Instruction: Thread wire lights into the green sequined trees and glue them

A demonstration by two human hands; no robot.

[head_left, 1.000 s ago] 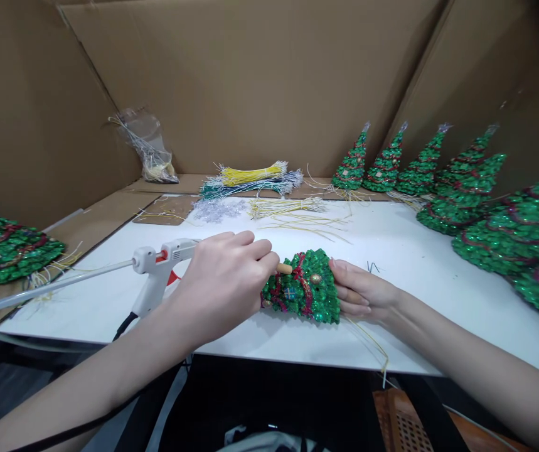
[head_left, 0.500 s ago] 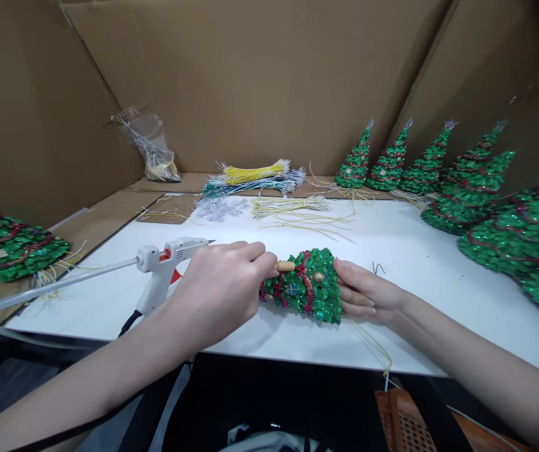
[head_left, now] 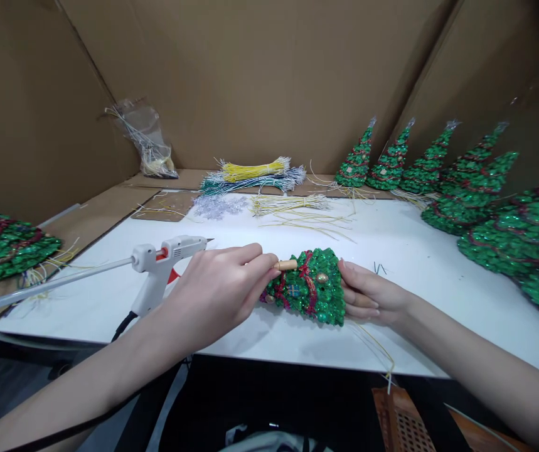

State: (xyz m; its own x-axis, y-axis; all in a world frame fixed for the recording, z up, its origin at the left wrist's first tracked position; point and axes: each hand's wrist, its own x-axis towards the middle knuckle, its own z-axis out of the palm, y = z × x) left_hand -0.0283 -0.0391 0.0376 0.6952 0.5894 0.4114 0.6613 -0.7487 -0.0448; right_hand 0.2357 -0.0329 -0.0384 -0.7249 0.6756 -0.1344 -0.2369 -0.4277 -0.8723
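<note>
A small green Christmas tree with red garland and tiny ornaments lies on its side on the white work surface, its wide base towards the right. My right hand grips it at the base, thumb on the near face and fingers curled beneath. Pinched in my left hand is a short tan wooden handle, whose end juts out over the tree's upper side. My left hand covers the other end of this tool and the tree's tip. A yellow wire trails from the base under my right hand.
A white hot glue gun with a long glue stick stands left of my left hand. Bundled yellow wires, clear plastic pieces and loose wires lie behind. Several finished trees stand on the right, another tree far left.
Both hands and the held tree have shifted very slightly in view. The wooden handle stays between my left fingers, and my right hand keeps its hold on the base.
</note>
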